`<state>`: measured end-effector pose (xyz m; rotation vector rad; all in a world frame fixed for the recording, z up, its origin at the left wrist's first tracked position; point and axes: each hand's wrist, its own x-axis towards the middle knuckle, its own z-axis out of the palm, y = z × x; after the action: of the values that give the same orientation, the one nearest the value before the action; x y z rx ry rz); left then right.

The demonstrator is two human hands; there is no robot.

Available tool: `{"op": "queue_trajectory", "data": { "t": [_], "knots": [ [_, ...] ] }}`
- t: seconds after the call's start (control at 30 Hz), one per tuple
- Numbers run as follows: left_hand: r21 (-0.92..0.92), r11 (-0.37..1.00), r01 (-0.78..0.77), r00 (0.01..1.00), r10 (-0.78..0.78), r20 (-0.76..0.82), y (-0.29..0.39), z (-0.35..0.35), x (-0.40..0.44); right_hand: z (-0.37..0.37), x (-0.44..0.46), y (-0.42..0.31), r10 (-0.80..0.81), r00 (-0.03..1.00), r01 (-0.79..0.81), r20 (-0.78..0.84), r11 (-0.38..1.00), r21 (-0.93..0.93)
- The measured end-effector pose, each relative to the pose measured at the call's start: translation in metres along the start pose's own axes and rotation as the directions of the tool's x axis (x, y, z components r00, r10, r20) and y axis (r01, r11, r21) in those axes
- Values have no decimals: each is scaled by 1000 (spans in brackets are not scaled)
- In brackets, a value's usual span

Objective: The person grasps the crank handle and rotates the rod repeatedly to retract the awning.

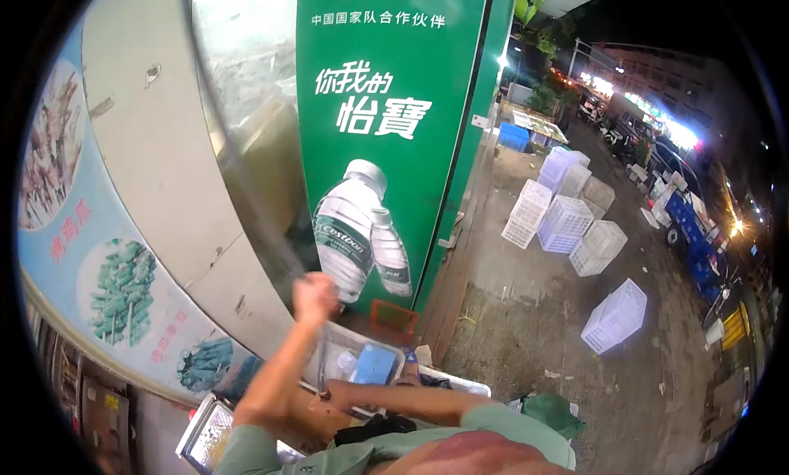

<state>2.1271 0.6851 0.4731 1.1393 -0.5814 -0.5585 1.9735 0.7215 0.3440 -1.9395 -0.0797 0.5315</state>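
Note:
A long, thin grey pole [256, 197] slants from the upper left down to my hands, its upper part blurred. My left hand [315, 297] is closed around it, in front of the foot of a green panel [386, 171] with printed bottles. Lower down, my right hand [330, 399] is closed on the pole's lower end. Just behind my right hand stands a white basket [352, 338] with a blue flat item [376, 364] in it. An orange-red basket [393, 319] sits at the panel's base.
Several white plastic crates [567, 222] are stacked on the pavement to the right, with one crate [615, 316] nearer. A sign with food pictures [119, 290] curves along the left. A blue vehicle [693, 228] is parked at the far right. A metal-edged tray [215, 430] lies at lower left.

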Motion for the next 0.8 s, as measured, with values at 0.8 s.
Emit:
{"op": "queue_trajectory", "data": {
  "t": [0.8],
  "knots": [
    [-114, 988, 100, 989, -87, 118, 56, -78, -32, -156, -45, 74, -36, 646, -137, -763, 977, -162]
  ]
}}
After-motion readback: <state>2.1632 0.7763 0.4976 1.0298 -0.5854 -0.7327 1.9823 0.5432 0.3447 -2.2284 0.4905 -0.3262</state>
